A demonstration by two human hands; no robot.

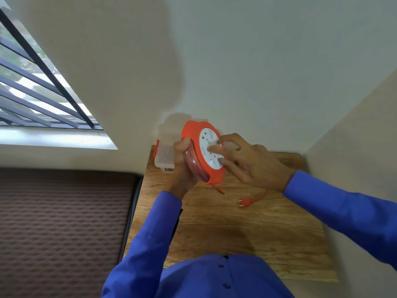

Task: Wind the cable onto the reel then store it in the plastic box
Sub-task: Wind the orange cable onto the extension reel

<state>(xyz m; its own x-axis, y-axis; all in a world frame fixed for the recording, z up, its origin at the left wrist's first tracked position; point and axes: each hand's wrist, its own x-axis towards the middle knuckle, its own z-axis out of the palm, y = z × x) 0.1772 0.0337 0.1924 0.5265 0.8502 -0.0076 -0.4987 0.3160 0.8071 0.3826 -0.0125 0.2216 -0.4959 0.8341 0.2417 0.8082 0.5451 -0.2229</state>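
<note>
An orange cable reel point(191, 136) with a white socket face point(207, 140) is held upright above the wooden table point(247, 233). My left hand point(182, 166) grips its left rim. My right hand point(247, 162) lies with spread fingers on the white face. A short stretch of orange cable point(261, 196) hangs from the reel's bottom and ends in an orange plug point(245, 203) lying on the table. The clear plastic box point(164, 157) with red clips stands at the table's far left corner, partly hidden behind my left hand.
The table sits in a corner, with walls behind and to the right. A brown patterned mattress point(64, 222) lies to the left. A barred window point(32, 82) is at the upper left.
</note>
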